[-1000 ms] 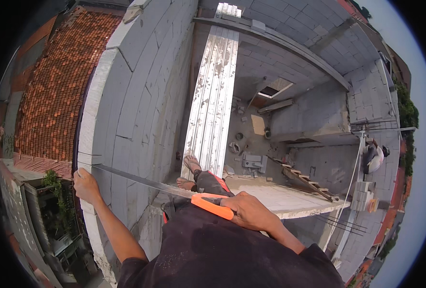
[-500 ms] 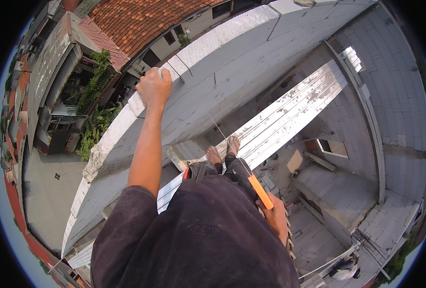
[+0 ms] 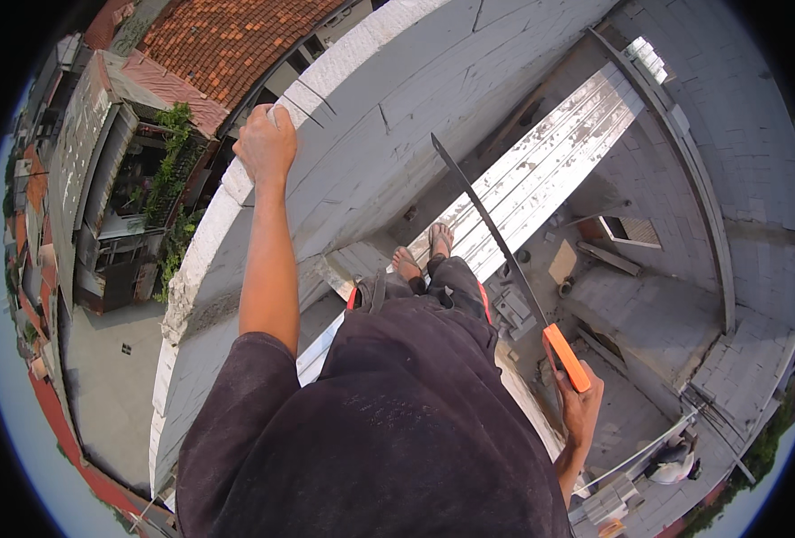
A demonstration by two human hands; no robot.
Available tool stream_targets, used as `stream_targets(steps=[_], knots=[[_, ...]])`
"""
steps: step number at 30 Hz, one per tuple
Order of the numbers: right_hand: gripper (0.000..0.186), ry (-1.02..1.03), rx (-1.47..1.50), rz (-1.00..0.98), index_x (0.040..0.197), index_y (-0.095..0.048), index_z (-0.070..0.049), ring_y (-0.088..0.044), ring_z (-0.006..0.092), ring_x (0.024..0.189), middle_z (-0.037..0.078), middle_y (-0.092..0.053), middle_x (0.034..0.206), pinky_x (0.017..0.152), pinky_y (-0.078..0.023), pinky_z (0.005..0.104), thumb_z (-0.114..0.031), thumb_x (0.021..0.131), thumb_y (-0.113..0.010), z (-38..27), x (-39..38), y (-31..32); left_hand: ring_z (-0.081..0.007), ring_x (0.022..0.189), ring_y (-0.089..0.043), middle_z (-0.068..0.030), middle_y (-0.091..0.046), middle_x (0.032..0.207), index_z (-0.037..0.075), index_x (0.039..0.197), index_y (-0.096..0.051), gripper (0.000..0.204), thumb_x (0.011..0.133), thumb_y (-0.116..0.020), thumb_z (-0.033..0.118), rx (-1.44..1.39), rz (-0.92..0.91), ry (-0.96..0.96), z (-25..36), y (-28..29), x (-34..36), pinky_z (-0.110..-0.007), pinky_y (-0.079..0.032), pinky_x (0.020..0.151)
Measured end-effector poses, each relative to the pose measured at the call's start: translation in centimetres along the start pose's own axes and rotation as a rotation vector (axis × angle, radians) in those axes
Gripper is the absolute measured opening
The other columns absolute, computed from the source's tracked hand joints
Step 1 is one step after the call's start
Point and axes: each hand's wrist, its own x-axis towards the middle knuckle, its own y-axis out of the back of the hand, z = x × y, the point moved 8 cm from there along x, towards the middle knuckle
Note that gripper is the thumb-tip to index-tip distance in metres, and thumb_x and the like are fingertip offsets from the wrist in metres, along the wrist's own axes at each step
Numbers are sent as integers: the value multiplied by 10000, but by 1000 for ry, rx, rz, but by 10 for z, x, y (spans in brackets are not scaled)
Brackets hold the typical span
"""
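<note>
High above red-tiled roofs (image 3: 227, 40) and a paved yard at the left of the frame, a person stood on a white, paint-flecked plank (image 3: 541, 170) that ran toward the upper right beside a wall of grey blocks (image 3: 415, 108). The left hand (image 3: 266, 143), in the upper left, was closed over the wall's pale top edge, the arm stretched out straight. The right hand (image 3: 579, 408), low at the right, gripped the orange handle of a long hand saw (image 3: 496, 238), whose dark blade slanted up toward the centre of the frame, its tip in the air in front of the wall face, apparently clear of the blocks. Bare feet (image 3: 423, 253) showed on the plank just above the dark shirt.

Judging from the scene, no cutting was under way: the blade met no block, and no fresh kerf could be made out on the wall. Blockwork looked largely laid on this side, with joints visible along the curve. Below at the right lay a concrete floor (image 3: 622, 296) with scattered offcuts and boards, and another person (image 3: 674, 459) crouched near the lower right edge.
</note>
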Motion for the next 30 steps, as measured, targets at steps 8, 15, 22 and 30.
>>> stream_targets(steps=[8,15,22,30], knots=[[478,653,384,-4,1210,-614,56,-576,87,651,36,-636,828,598,-454,260,-367,1049,-766,-137,39,-72,-416,1437,-548,-258,-599,1527,-9,1557,-536,1154,775,-814,792,4,-269,-235,-5,-17,9,-598,-425,1166],[364,730,350,-229,1352,-586,49,-636,137,808,94,-691,995,740,-517,299,-209,1106,-662,-228,98,-135,-399,1408,-554,-226,-594,1512,3,1589,-468,1189,731,-901,704,176,-293,-158,7,-4,-9,-560,-453,1139],[333,816,185,-316,1378,-543,31,-693,212,829,173,-729,982,780,-547,350,-169,1123,-622,-286,117,-177,-385,1389,-575,-185,-637,1459,4,1550,-516,1216,679,-889,766,147,-377,-75,12,4,-2,-558,-459,1115],[320,937,47,-262,1363,-514,14,-722,474,877,261,-723,956,777,-549,514,-134,1101,-624,-307,128,-212,-328,1357,-598,-159,-682,1409,32,1489,-595,1071,725,-907,715,110,-217,-79,14,11,-8,-505,-441,1098]])
